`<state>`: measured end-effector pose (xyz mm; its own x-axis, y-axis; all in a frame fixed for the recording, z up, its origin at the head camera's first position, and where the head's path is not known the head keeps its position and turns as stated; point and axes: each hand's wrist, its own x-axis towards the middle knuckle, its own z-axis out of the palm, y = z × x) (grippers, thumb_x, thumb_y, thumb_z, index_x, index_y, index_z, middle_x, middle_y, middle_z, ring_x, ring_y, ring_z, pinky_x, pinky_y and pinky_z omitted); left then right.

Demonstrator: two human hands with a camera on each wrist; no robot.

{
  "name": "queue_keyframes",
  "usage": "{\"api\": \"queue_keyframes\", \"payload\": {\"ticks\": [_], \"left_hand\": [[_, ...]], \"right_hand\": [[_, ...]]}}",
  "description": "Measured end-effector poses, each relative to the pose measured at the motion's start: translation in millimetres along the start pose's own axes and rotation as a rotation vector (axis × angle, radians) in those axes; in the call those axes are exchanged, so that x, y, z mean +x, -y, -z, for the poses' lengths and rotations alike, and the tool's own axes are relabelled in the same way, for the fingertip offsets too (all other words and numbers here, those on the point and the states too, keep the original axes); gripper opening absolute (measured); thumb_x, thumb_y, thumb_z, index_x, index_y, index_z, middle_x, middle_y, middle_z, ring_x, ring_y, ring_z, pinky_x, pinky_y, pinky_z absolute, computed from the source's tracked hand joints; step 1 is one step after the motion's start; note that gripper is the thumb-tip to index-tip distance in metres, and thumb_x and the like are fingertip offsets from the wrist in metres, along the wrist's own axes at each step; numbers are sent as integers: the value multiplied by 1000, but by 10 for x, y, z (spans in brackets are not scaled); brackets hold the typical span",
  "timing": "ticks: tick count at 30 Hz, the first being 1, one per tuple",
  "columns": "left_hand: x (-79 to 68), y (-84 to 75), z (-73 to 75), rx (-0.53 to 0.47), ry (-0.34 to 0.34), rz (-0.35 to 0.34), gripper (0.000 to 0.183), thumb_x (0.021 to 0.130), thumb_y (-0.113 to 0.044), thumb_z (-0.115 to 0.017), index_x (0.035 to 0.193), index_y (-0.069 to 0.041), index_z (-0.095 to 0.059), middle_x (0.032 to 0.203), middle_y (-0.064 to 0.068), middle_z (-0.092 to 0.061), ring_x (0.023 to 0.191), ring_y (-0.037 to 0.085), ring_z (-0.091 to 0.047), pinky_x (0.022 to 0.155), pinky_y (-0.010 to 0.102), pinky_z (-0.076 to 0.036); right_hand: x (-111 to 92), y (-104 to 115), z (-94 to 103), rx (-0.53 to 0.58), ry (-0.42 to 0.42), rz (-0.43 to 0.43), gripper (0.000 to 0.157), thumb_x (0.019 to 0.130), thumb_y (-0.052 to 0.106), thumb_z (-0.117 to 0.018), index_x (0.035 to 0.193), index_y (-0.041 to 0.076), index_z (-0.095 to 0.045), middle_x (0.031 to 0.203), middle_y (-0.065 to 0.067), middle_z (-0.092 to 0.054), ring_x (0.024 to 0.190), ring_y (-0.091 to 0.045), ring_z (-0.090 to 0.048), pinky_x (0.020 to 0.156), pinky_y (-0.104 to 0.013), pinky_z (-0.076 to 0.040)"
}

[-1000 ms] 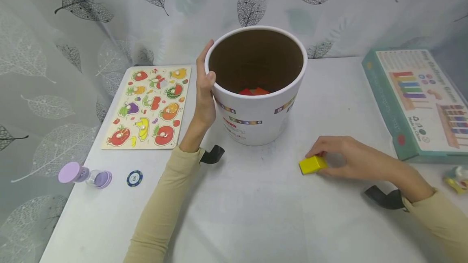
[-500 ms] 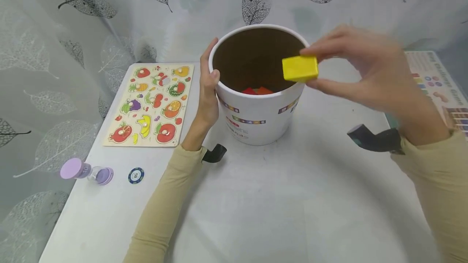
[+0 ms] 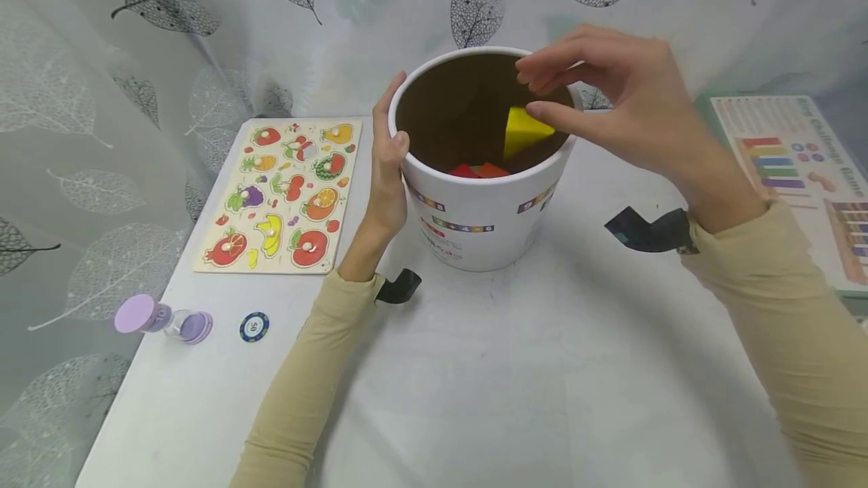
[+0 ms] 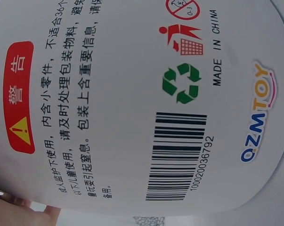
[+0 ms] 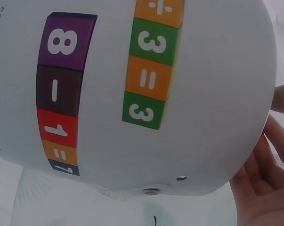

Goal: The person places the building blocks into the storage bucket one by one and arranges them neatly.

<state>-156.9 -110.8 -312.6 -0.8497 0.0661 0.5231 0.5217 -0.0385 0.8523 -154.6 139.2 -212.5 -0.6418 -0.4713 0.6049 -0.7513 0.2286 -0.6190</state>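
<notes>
A white bucket [image 3: 468, 224] with printed number strips stands upright on the table. My left hand [image 3: 388, 172] grips its left rim, thumb over the edge and fingers along the outside; the left wrist view shows the bucket's printed side close up. Over the right rim, my right hand [image 3: 610, 89] has thumb and fingers spread apart. A yellow block [image 3: 524, 132] is inside the bucket's mouth just below them, partly overlapped by the thumb. Deeper inside lie a red block [image 3: 464, 171] and an orange block [image 3: 491, 170].
To the left lies a wooden fruit puzzle board [image 3: 281, 194]. Nearer are a blue poker chip [image 3: 254, 327] and a purple hourglass [image 3: 166, 320]. A teal-edged game box [image 3: 800, 164] lies at the right, partly behind the right arm. A leaf-patterned curtain [image 3: 380, 6] hangs behind the table.
My right hand lifted the yellow block from the table, carried it up and left to the bucket, and let go of it inside the rim. The left hand kept its hold.
</notes>
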Motion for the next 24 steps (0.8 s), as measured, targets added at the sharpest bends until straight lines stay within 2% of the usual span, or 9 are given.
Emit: {"api": "queue_keyframes", "payload": {"ticks": [9, 14, 16, 21, 22, 24], "left_hand": [[14, 16, 11, -19, -10, 3, 103, 78, -75, -42, 154, -9, -19, 151, 9, -35, 133, 25, -39, 110, 52, -36], [2, 29, 32, -3, -5, 10, 99, 79, -71, -41, 154, -9, -20, 152, 9, -34, 134, 25, -39, 109, 53, -36], [-1, 24, 57, 13, -2, 26, 101, 79, -73, -42, 154, -10, -20, 152, 8, -34, 134, 23, -39, 110, 51, -36], [-8, -66, 237, 27, 72, 103, 113, 72, -83, -54, 155, -14, -21, 157, 1, -28, 141, 17, -30, 115, 52, -29], [-17, -88, 295, 34, 95, 113, 114, 71, -82, -57, 155, -14, -21, 158, 1, -27, 143, 17, -28, 115, 53, -28], [-45, -141, 430, 77, 125, 129, 114, 70, -80, -61, 155, -15, -22, 158, 0, -26, 144, 16, -26, 115, 54, -28]], "right_hand": [[-9, 3, 20, 62, -3, 26, 41, 71, -20, -73, 110, -9, -68, 106, -11, -70, 95, -20, -66, 90, -22, -52], [-97, 29, 61, 66, -13, 15, 42, 70, -20, -73, 111, -9, -68, 105, -12, -69, 97, -20, -65, 92, -22, -51], [-154, 29, 94, 119, -23, 16, 43, 70, -21, -72, 111, -11, -67, 105, -13, -68, 98, -22, -64, 93, -23, -51], [-337, -9, 213, 304, -77, -13, 40, 72, -22, -69, 112, -19, -62, 105, -19, -67, 99, -27, -64, 95, -26, -50], [-386, -20, 244, 305, -95, -32, 40, 72, -22, -69, 111, -20, -62, 105, -19, -68, 99, -26, -65, 95, -26, -50], [-491, -51, 318, 200, -118, -73, 38, 74, -21, -68, 111, -18, -63, 105, -15, -69, 99, -22, -66, 94, -23, -50]]}}
